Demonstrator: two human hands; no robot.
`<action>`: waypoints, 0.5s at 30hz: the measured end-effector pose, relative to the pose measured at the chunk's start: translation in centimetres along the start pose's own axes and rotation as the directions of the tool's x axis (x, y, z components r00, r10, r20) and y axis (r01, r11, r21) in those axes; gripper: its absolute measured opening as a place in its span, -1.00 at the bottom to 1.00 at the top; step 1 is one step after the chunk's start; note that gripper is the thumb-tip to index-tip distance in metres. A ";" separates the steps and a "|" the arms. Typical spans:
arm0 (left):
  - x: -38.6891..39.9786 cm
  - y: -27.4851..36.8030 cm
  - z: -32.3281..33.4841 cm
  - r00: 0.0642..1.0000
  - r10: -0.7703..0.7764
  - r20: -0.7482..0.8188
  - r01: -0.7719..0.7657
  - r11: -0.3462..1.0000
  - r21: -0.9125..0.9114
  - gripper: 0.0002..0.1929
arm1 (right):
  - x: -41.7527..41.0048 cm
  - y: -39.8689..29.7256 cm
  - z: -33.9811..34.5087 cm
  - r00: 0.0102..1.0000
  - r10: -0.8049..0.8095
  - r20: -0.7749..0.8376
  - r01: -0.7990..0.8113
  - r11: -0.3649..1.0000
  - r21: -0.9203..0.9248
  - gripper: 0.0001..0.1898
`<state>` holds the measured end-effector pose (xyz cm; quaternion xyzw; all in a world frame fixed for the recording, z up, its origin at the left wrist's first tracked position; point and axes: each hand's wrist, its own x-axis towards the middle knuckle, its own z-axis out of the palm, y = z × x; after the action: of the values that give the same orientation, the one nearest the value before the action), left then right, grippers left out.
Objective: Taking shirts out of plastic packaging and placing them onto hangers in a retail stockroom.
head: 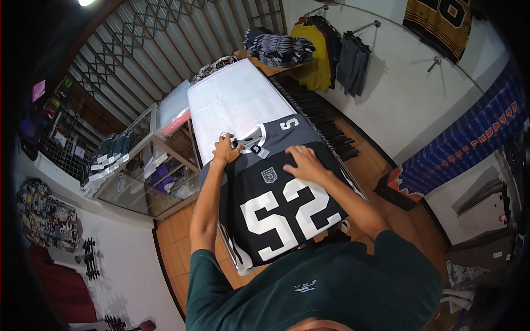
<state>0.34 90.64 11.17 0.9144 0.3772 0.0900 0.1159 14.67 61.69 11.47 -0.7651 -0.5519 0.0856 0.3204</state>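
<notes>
Before me a black and grey jersey (232, 194) with large white numerals lies spread on a white-covered table (236, 95). Its white-trimmed collar points away from me, and a grey hang tag (258, 150) rests just below the neckline. My left hand (226, 149) is at the left side of the collar, fingers bent; whether it grips the fabric is unclear. Over the upper right chest of the jersey, my right hand (306, 163) has its fingers apart and holds nothing. The jersey's lower edge hangs at the near end of the table.
A glass display case (145, 178) stands left of the table, with plastic-wrapped garments on it. Folded garments (281, 47) are stacked beyond the far right end. Dark clothes hang from a rail (306, 111) along the table's right side. A blue printed box (455, 145) is farther right.
</notes>
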 end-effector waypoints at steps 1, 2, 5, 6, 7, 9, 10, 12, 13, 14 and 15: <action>0.5 0.1 0.0 1.000 0.017 0.011 -0.017 1.000 -0.005 -0.35 | -1.2 0.1 0.7 0.998 -0.051 -0.034 0.050 0.998 -0.036 -0.50; 1.1 0.1 0.2 1.000 0.023 0.017 -0.023 0.999 -0.025 -0.35 | -2.1 0.2 1.5 0.997 -0.062 -0.036 0.059 0.995 -0.080 -0.51; 2.8 0.1 0.8 0.997 0.072 -0.015 -0.072 0.997 -0.029 -0.38 | -2.8 0.1 2.1 0.992 -0.092 -0.089 0.082 0.989 -0.119 -0.55; 3.3 0.5 1.0 0.997 0.070 -0.029 -0.070 0.997 -0.018 -0.38 | -2.7 0.2 2.1 0.992 -0.089 -0.086 0.078 0.990 -0.118 -0.53; 3.8 0.9 1.3 0.995 0.078 -0.054 -0.079 0.997 -0.006 -0.38 | -2.6 0.2 2.2 0.993 -0.085 -0.084 0.075 0.990 -0.116 -0.51; 4.4 1.3 1.8 0.994 0.084 -0.076 -0.085 0.996 -0.020 -0.37 | -2.7 0.2 2.3 0.993 -0.089 -0.083 0.079 0.990 -0.116 -0.52; 4.6 1.5 2.1 0.989 0.093 -0.113 -0.097 0.995 -0.025 -0.35 | -2.7 0.1 2.4 0.993 -0.090 -0.079 0.081 0.991 -0.109 -0.52; 5.0 1.9 2.3 0.984 0.103 -0.146 -0.107 0.994 -0.019 -0.31 | -2.8 0.0 2.5 0.993 -0.087 -0.084 0.078 0.991 -0.105 -0.53; 4.9 2.0 2.4 0.977 0.105 -0.184 -0.113 0.993 -0.035 -0.25 | -2.8 0.0 2.5 0.993 -0.084 -0.087 0.075 0.992 -0.101 -0.53; 5.2 2.1 2.5 0.980 0.068 -0.187 -0.076 0.996 -0.035 -0.23 | -2.8 0.1 2.5 0.992 -0.086 -0.091 0.077 0.992 -0.100 -0.54; 5.2 2.1 2.4 0.982 0.029 -0.188 -0.035 0.999 -0.033 -0.21 | -2.8 0.0 2.4 0.993 -0.086 -0.082 0.077 0.992 -0.100 -0.54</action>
<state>5.99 92.52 9.92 0.9055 0.3701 0.1845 0.0950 12.45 60.13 8.97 -0.7595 -0.5720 0.0125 0.3095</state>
